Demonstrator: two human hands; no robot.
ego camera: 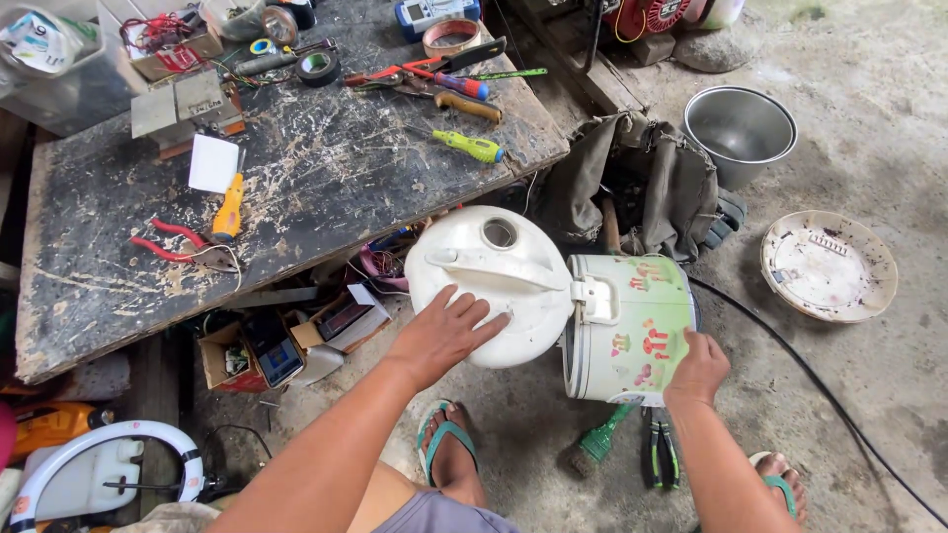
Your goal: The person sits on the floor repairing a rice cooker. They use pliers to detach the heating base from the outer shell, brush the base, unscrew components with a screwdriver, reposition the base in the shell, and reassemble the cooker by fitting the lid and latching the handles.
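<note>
At centre frame we steady the rice cooker body (632,331) on its side on the concrete floor, our right hand (697,368) cupped on its lower wall, while our left hand (444,331) lies flat, fingers spread, against its swung-open white lid (494,271), keeping it open.

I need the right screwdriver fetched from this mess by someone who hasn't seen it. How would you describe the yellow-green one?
Start at the scratched dark workbench and go to its right end, above the rice cooker that lies on its side on the floor. The screwdriver lies alone there. Its bright yellow-green handle sets it apart from the red-and-blue one and the brown-handled tool farther back.
</note>
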